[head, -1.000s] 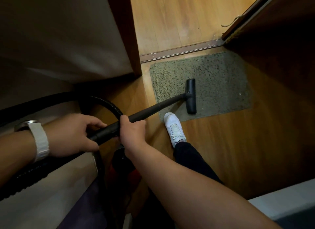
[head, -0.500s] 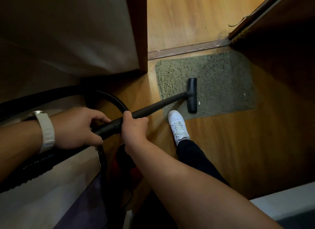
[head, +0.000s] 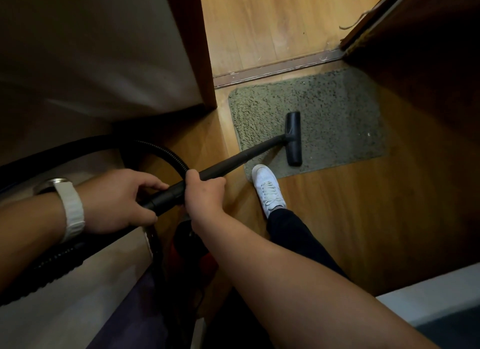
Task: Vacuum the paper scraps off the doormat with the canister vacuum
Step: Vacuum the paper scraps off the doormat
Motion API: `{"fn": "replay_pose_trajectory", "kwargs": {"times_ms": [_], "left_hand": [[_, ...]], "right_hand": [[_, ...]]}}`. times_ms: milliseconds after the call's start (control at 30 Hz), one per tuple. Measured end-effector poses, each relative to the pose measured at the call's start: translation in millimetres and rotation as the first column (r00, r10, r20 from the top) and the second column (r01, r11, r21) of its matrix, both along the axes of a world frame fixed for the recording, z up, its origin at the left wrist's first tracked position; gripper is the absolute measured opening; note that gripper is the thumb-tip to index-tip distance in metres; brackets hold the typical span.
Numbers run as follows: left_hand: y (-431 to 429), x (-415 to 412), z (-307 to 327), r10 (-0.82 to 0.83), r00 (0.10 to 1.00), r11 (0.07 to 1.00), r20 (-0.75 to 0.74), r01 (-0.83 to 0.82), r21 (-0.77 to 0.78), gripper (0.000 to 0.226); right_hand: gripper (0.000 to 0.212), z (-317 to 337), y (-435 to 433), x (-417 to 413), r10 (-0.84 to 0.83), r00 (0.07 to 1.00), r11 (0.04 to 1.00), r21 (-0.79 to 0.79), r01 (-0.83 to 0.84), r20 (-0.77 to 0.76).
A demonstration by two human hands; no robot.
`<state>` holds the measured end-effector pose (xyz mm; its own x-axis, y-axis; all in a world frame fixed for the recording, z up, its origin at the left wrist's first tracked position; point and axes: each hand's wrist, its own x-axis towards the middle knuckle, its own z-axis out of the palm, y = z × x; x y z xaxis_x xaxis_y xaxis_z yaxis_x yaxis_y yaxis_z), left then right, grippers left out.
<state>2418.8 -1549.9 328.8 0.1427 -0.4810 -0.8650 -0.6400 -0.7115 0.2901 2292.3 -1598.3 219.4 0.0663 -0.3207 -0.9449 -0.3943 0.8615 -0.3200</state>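
A grey-green doormat (head: 335, 114) lies on the wooden floor by the door threshold. The black floor nozzle (head: 294, 138) rests flat on the mat's middle, at the end of the black wand (head: 241, 157). My right hand (head: 204, 194) is closed around the wand, and my left hand (head: 122, 200) grips it just behind, where the ribbed hose (head: 155, 148) joins. One tiny white scrap (head: 369, 134) shows near the mat's right edge. The dark canister (head: 192, 247), with a bit of red, sits below my hands, mostly hidden.
My white shoe (head: 267, 186) stands on the mat's near left corner. A metal threshold strip (head: 280, 66) runs behind the mat. A wooden door frame post (head: 200, 49) stands at left, and a dark door (head: 428, 49) at right. A pale surface (head: 428, 299) lies at lower right.
The nozzle has slid slightly to the right across the mat. Both hands keep their grip on the wand.
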Motion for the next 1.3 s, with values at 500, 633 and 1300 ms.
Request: {"fn": "replay_pose_trajectory", "kwargs": {"times_ms": [500,633,1300], "left_hand": [[-21,-30,-17,0.022,0.999,0.999,-0.037,-0.023,-0.022,0.063],[-33,-31,-18,-0.012,1.0,1.0,-0.01,0.012,-0.023,0.065],[5,-12,11,-0.083,0.996,0.995,-0.024,0.084,0.051,0.05]], "right_hand": [[0.049,-8,-27,-24,-0.024,0.999,0.998,-0.067,0.021,-0.044],[0.042,-11,-38,-29,-0.066,0.998,0.997,-0.045,0.065,-0.019],[0.045,20,2,-32,-0.072,0.997,0.985,0.156,0.07,0.004]]}}
